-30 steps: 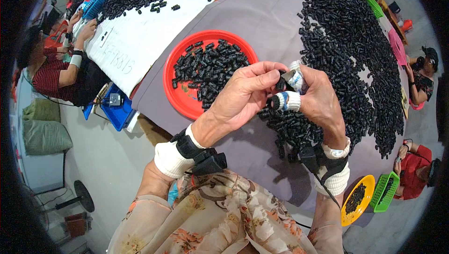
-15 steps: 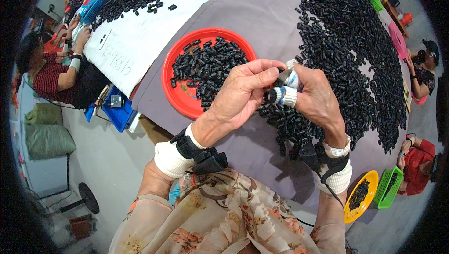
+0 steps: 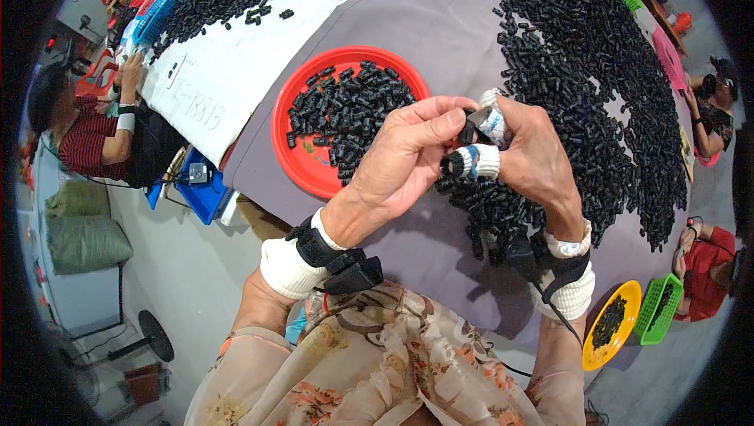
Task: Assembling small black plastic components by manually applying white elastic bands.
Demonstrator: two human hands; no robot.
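Note:
My left hand (image 3: 404,151) is closed in a pinch, thumb against fingers, on a small black plastic part (image 3: 466,133), mostly hidden by fingers. Meeting it from the right, my right hand (image 3: 536,155) has curled, closed fingers wearing white cloth finger covers with blue marks. A thin greyish sliver shows between the fingertips; its kind cannot be made out. Below and left of the hands, a round red tray (image 3: 284,155) holds many similar black parts. Under and beyond my right hand spreads a large heap of black parts (image 3: 585,57) on the grey cloth.
On the right stand a yellow tray (image 3: 630,307) and a green basket (image 3: 649,333), near a person in red (image 3: 703,269). Another person (image 3: 98,131) sits at the left by a white-covered table (image 3: 188,104) with more black parts. A blue bin (image 3: 206,200) stands below it.
My hands stay nearly in place, with the right fingers shifted slightly and more of the grey sliver showing. The person at the left has lowered an arm.

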